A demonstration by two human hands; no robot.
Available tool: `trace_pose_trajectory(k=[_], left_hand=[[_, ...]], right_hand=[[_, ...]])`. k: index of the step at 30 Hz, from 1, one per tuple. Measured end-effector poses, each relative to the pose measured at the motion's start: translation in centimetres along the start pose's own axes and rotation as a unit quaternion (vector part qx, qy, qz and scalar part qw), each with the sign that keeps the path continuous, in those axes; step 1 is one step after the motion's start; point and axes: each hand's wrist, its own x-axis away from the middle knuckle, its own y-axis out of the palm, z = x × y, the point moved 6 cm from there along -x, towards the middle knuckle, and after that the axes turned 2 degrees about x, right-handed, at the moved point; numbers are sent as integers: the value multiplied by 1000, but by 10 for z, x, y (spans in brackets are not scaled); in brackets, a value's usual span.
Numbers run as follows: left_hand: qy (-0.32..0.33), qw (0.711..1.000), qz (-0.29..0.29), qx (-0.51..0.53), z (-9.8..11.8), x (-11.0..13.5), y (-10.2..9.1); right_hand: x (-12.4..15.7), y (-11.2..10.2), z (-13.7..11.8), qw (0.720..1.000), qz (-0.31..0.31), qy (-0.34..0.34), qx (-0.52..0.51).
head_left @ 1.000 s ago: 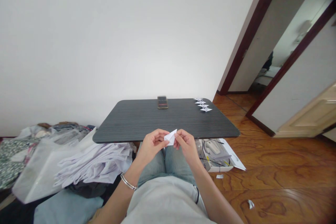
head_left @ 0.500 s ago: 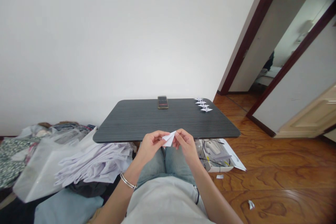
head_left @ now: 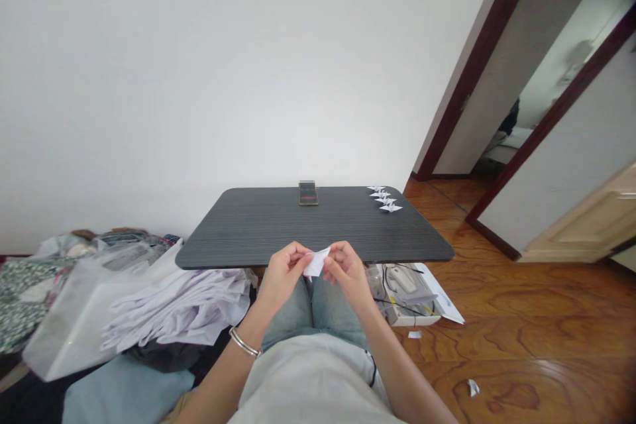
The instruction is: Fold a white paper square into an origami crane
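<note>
My left hand (head_left: 284, 270) and my right hand (head_left: 346, 268) pinch a small folded piece of white paper (head_left: 317, 262) between their fingertips, held just in front of the near edge of a dark grey table (head_left: 258, 232) and above my lap. A silver bracelet sits on my left wrist. Several finished white paper cranes (head_left: 384, 199) stand in a row on the far right of the table. A phone (head_left: 308, 193) lies at the table's far middle.
A heap of white paper and plastic bags (head_left: 149, 308) lies on the floor at my left. An open white box with cables (head_left: 412, 291) sits under the table's right side. Paper scraps (head_left: 474, 387) dot the wooden floor. A doorway opens at the right.
Both hands have shifted slightly left and closer together. The folded paper is turned a little and now shows less of its point between the fingers.
</note>
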Motion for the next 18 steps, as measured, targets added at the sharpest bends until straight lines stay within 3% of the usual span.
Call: trace_pose_trajectory(k=[4,12,18], left_hand=[[21,998,34,-45,6,2,-1],[37,995,42,-83,10,4,5],[33,997,32,-59,13,4,4]], right_hand=[[5,8,-5,995,-3,-39,91],[11,4,-13,963,84,-104,233],[15,-1,-17,953,106,-128,252]])
